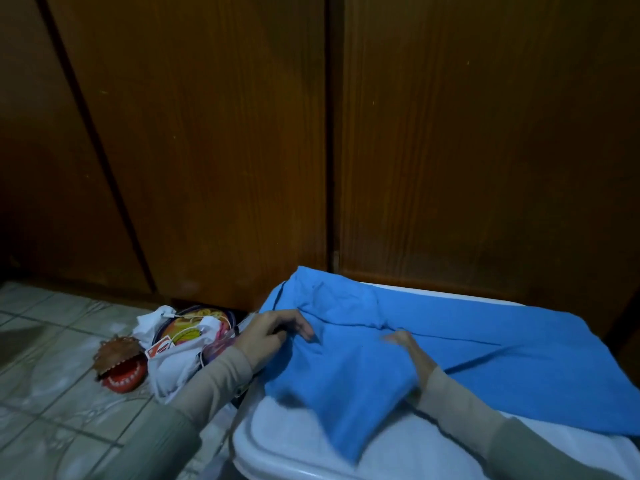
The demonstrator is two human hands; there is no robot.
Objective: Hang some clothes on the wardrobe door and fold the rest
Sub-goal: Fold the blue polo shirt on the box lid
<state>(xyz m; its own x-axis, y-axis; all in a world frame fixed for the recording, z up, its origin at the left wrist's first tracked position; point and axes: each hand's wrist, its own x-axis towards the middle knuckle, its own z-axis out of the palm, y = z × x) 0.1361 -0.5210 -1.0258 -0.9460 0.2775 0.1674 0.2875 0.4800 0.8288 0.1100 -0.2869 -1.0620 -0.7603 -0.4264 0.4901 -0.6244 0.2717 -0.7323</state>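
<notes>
Nearest: one white plastic worktop (277, 441) covered by one white towel (298, 420). On it, one bright blue cotton garment (450, 341), partly folded, spread across the towel. Two hands in beige sleeves: left hand (273, 329), fingers curled and pinching a blue fold; right hand (412, 351), fingers together under the cloth edge, gripping it. Left, on tiled floor (52, 341): one brown toy with red mouth and teeth (119, 362), one white bag pile (180, 344). Behind: dark wooden wardrobe doors (214, 133), three panels visible.

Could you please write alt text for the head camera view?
A person's left hand and right hand grip a blue garment spread on a white table before brown wardrobe doors. Toys and a white bag lie on the tiled floor.
</notes>
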